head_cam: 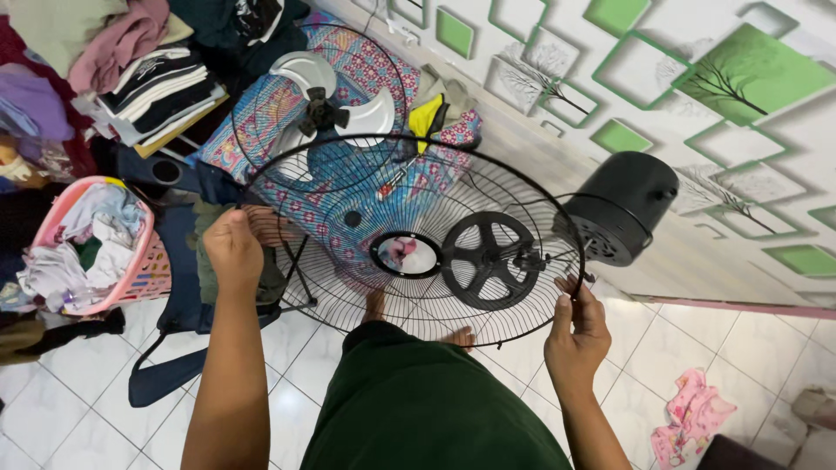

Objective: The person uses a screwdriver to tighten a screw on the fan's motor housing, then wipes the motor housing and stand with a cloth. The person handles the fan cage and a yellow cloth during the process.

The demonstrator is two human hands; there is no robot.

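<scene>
A round black wire fan guard (348, 287) with a shiny centre cap (406, 255) is held up in front of me. My left hand (232, 250) grips its rim on the left side. My right hand (576, 335) grips the rim at the lower right. Behind the wires on the right sits the black fan motor housing (620, 207) with its spoked rear mount (488, 259). A white three-blade fan propeller (324, 97) lies farther back on a patterned cloth, under a second wire guard (261, 130).
A pink laundry basket (144, 261) full of clothes stands at the left. Folded clothes (157, 87) are piled at the upper left. A pink cloth (688, 418) lies on the white tiled floor at the lower right. A patterned wall (697, 104) runs along the right.
</scene>
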